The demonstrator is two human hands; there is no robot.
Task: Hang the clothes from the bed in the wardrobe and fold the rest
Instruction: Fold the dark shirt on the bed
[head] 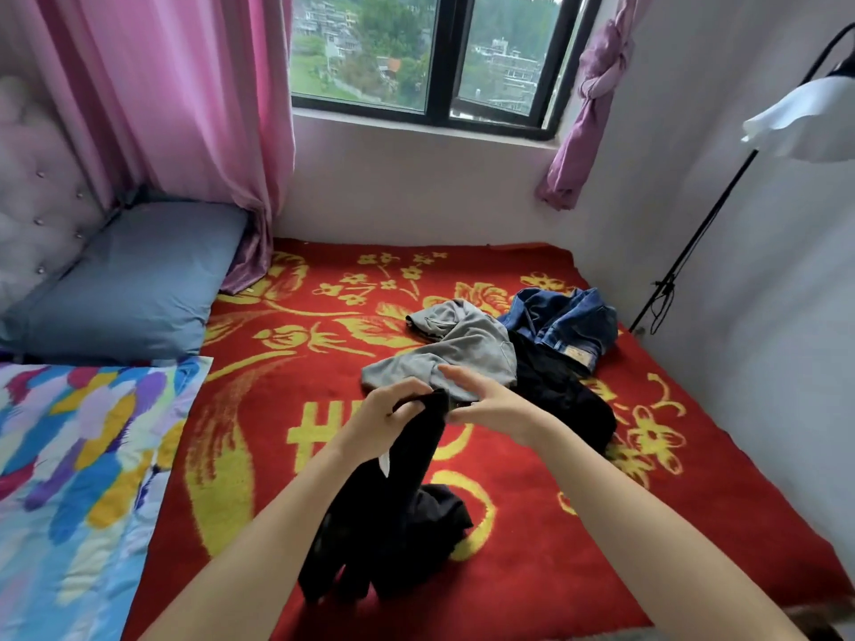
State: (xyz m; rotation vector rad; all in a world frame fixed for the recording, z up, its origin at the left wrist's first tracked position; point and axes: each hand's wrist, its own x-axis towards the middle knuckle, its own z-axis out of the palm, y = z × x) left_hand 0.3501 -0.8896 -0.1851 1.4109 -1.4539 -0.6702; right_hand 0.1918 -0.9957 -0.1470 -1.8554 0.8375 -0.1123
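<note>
I see a black garment, a grey top and blue denim jeans. The blanket is red with yellow flowers. The pillow is slate blue, the quilt daubed blue, yellow, purple and pink, the curtain pink.

This is a bedroom in a private home. The main fixture is a bed spread with a red cover patterned in yellow flowers. At its head stand a pale button-tufted headboard and a blue pillow, with a multicoloured quilt beside them. Loose clothes, among them a black garment, lie on the cover. A dark-framed window in the far wall looks out on trees and buildings. It is flanked by a pink curtain and a knotted purple curtain. A black floor lamp with a white shade stands at the right wall.
</note>
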